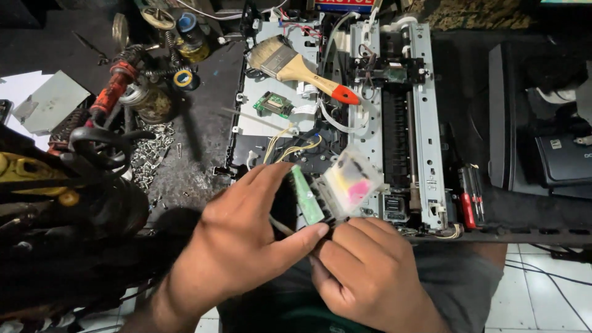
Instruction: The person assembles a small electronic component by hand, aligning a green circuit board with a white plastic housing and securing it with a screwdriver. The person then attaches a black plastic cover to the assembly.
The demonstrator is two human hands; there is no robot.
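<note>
My left hand and my right hand meet low in the middle of the head view, both on a clear plastic ink cartridge block with yellow and pink ink inside. A small green circuit strip sits on its left side, pinched between my left thumb and forefinger. My right hand grips the block's lower end from below. Just behind it lies an opened printer chassis with bare metal rails, wires and a small green circuit board.
A wooden paintbrush with an orange tip lies across the printer. Red-handled screwdrivers rest at its right. Loose screws, tape rolls, tins and black cables crowd the dark bench at left. A black device sits at right, tiled floor below.
</note>
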